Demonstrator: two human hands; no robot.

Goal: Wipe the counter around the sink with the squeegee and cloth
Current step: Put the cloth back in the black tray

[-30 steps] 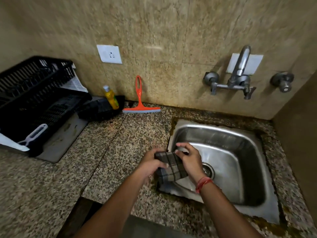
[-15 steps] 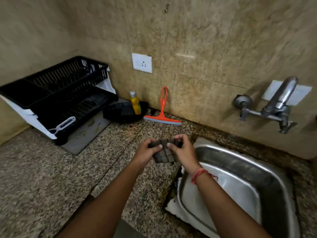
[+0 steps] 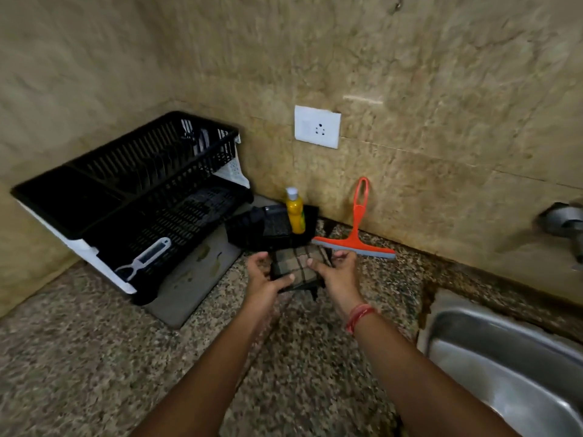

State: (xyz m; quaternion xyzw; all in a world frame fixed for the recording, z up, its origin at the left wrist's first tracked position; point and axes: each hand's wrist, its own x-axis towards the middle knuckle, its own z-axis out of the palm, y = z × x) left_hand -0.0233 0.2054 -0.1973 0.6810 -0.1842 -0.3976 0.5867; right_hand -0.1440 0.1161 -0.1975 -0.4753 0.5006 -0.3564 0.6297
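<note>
A folded, dark checked cloth (image 3: 298,267) is stretched between both my hands above the speckled granite counter (image 3: 94,357). My left hand (image 3: 264,279) grips its left edge and my right hand (image 3: 339,272) grips its right edge. Just behind my right hand, an orange squeegee (image 3: 356,238) leans against the wall with its blade on the counter. The steel sink (image 3: 504,357) lies at the lower right, apart from my hands.
A black dish rack (image 3: 142,197) with a white peeler stands on a grey mat at the left. A yellow bottle (image 3: 295,212) sits in a black tray by the wall. A white socket (image 3: 317,126) is on the wall; the tap (image 3: 564,222) is at the right edge.
My hands carried the cloth from over the sink's rim to the left and farther back, close to the squeegee and black tray. The view swung left, so the sink now sits at the right.
</note>
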